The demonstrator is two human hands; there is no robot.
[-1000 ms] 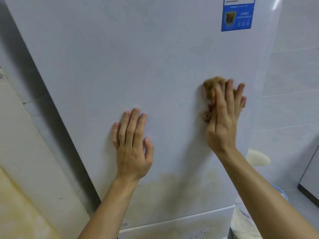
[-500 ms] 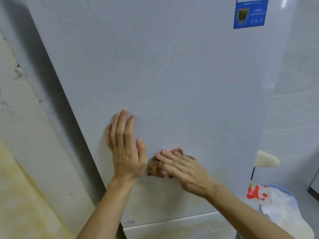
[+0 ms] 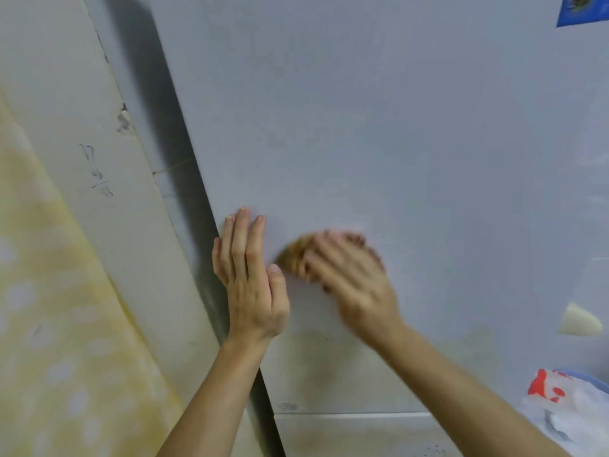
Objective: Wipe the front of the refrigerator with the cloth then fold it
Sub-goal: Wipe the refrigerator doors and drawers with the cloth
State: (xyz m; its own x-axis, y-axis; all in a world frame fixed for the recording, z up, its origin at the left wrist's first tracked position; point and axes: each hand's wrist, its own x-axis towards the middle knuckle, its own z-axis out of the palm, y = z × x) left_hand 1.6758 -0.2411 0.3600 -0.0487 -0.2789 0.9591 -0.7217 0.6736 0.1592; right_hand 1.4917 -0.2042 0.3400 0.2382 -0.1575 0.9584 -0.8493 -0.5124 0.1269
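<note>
So the left hand sits flat on the refrigerator door by its left edge, fingers straight and together. The right hand, kinda blurry, presses the brown cloth onto the door just beside it, fingers spread.

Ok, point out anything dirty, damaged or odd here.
Yellowish staining sits low on the refrigerator door, with dark specks on the panel below it. The left wall has a chip and dark scribbles.

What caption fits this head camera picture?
Wiping the fridge: right hand presses a brown cloth, left hand rests flat beside it.
</note>
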